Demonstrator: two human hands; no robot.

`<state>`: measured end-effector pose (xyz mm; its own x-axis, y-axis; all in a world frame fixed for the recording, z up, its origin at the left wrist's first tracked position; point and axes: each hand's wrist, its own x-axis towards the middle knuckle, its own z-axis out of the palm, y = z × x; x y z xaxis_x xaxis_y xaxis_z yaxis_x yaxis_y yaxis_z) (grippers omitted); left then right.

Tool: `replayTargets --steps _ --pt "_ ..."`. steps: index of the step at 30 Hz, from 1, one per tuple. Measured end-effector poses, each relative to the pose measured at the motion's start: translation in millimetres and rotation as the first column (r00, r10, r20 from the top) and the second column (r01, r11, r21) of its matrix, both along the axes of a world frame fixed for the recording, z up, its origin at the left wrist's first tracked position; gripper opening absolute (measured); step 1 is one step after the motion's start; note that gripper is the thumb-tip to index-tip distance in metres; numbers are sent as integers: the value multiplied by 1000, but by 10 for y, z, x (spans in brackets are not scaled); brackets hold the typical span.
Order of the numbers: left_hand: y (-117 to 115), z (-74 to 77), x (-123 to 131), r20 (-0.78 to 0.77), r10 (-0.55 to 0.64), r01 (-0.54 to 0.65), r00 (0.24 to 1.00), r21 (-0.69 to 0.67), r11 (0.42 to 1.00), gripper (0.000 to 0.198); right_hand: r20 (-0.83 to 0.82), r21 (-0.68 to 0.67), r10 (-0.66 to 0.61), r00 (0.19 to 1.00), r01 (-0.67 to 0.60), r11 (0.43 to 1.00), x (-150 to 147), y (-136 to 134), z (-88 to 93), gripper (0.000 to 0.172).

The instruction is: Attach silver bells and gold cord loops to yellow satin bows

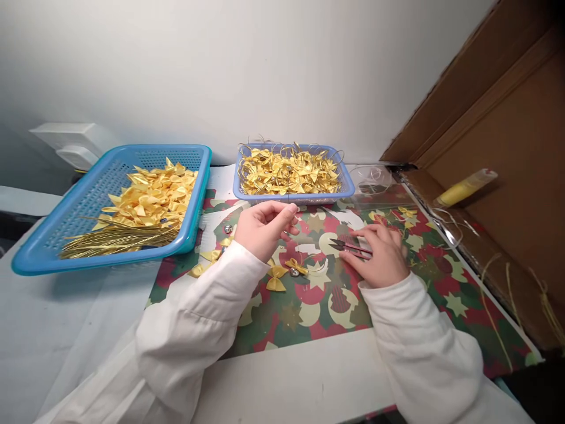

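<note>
My left hand (263,227) is raised over the patterned mat (309,306), its thumb and fingers pinched together at the tips; what they pinch is too thin to make out. My right hand (383,254) lies on the mat with its fingers on a small pair of red-handled thread snips (348,246). A yellow ribbon bow (282,272) with a small silver bell (294,272) lies between my hands. Another bell (228,228) and loose bows (207,259) lie left of my left hand.
A large blue basket (53,235) at the left holds yellow bows and gold cords. A smaller blue basket (291,194) behind my hands holds bows with gold loops. A cardboard box (507,147) with a yellow tube (463,188) stands at the right.
</note>
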<state>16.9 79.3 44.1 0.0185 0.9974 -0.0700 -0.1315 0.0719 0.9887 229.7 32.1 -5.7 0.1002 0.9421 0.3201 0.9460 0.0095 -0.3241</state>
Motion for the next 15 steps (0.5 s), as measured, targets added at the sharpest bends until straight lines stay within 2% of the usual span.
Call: replayTargets --steps 2,4,7,10,12,15 --pt "9 -1 -5 15 8 -8 1000 0 1000 26 97 -76 -27 995 34 997 90 16 -66 25" --pt "15 1 -8 21 15 -15 1000 -5 1000 26 118 -111 0 993 14 994 108 21 -121 19" --pt "23 3 -10 10 22 -21 1000 -12 1000 26 -15 -84 99 995 -100 991 73 34 -133 12" --pt "31 -1 -12 5 13 -13 1000 -20 1000 27 -164 -71 232 959 -246 967 53 48 -87 9" --pt "36 -5 -15 8 9 -9 1000 -26 1000 28 -104 -98 262 960 -272 957 66 46 -67 13" --pt "40 -13 -17 8 11 -10 1000 -27 1000 28 109 -133 160 981 -145 981 100 30 -91 32"
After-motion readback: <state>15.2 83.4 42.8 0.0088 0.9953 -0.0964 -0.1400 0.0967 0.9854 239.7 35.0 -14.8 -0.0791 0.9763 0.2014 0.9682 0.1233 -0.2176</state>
